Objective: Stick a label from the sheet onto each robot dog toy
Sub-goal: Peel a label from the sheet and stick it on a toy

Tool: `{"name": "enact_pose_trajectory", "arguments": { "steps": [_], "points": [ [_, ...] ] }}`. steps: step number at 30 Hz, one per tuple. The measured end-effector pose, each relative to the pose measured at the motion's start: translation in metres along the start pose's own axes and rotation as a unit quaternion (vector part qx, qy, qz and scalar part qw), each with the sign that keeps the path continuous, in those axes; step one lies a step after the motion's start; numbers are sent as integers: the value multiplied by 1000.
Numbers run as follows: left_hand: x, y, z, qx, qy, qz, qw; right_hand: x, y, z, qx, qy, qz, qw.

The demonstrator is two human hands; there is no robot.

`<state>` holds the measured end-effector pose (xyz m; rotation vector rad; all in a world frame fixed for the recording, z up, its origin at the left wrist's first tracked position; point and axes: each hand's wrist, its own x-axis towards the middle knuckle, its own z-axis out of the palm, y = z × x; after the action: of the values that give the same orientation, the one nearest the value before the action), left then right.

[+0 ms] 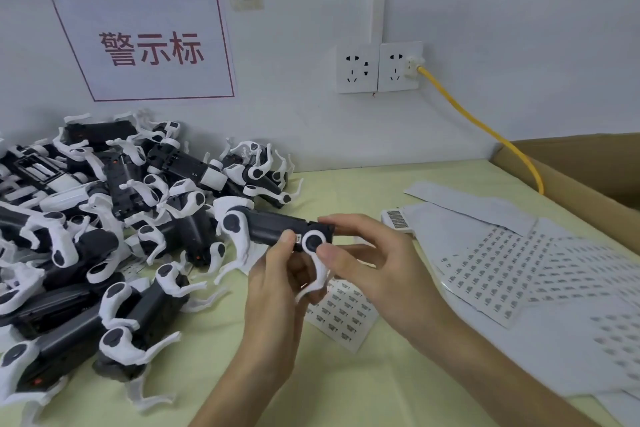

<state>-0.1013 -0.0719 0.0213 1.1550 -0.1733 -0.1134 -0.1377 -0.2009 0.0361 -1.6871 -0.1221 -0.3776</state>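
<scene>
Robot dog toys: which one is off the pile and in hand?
The robot dog toy lifted above the table's yellow-green cover, gripped by both the left hand and right hand. All the others lie untouched in the pile to its left.

Table (214,350): toy pile (86,236), label sheets (502,260)
</scene>
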Motion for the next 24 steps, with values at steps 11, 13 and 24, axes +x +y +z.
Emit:
{"name": "enact_pose_trajectory", "arguments": {
  "steps": [11, 13, 24],
  "points": [
    [4, -8, -4, 113, -24, -20, 993, 9, 12, -7, 8, 57, 73, 996],
    [6, -8, -6, 157, -56, -30, 985, 13, 13, -14, 67, 73, 139, 985],
    [0, -16, -15, 605, -145, 123, 773, 36, 11, -120, 400, 320, 184, 839]
  ]
}}
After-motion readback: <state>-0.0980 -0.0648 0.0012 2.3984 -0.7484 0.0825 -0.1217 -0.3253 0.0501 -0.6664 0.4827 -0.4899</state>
